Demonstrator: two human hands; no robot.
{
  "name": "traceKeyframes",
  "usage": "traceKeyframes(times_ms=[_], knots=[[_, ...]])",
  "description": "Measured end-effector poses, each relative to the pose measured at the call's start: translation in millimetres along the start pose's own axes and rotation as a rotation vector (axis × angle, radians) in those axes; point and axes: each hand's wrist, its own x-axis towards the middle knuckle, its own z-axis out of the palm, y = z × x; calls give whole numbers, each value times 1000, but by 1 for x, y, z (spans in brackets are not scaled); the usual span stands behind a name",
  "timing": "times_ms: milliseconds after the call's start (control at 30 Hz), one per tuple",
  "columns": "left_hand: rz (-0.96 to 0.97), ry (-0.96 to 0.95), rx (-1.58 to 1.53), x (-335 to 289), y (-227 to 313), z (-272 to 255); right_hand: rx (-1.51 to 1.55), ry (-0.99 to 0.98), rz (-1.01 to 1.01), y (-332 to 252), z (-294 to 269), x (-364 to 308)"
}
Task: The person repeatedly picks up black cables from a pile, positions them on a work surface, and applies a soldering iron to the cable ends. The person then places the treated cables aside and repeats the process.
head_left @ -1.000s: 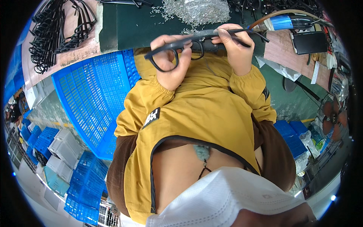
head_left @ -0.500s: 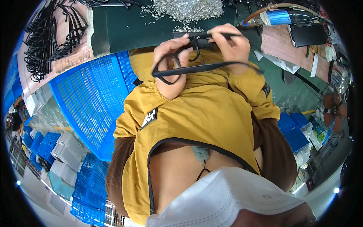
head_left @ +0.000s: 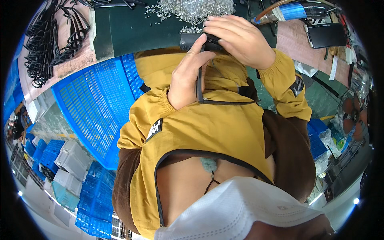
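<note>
My left hand (head_left: pixel 186 80) is closed around a black eyeglass frame (head_left: pixel 199 86), turned edge-on over my lap. One temple arm of the frame stretches to the right across my yellow smock. The frame's upper end meets a small dark block (head_left: pixel 190 41) at the bench edge, with my left fingertips beside it. Above that block, my right hand (head_left: pixel 246 42) has its fingers stretched out to the left, reaching the near edge of a heap of tiny silver screws (head_left: pixel 192 11). The right thumb is low, close to the frame, and whether it touches is unclear.
Black temple arms (head_left: pixel 40 48) lie bundled on the bench at the left. A blue-wrapped tool with a hose (head_left: pixel 292 12) and a black phone (head_left: pixel 326 36) are at the right. A blue basket (head_left: pixel 90 100) stands below the bench, left of me; a fan (head_left: pixel 354 114) stands right.
The eyeglass frame has swung from facing me to edge-on, lower in my left hand. My right hand has let go of it and moved up toward the screws, fingers straightened.
</note>
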Motion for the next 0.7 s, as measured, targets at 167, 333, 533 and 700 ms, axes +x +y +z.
traceKeyframes(times_ms=[167,333,533,700], knots=[[81,-79,21,4,-6,-5,-183,1035,98,28,-28,-40],[75,-129,-8,5,-10,-7,362,1140,402,78,-25,-19],[129,-109,22,5,-13,-4,1570,1054,291,79,-7,19],[147,-115,11,5,-19,-2,1503,943,254,69,4,34]])
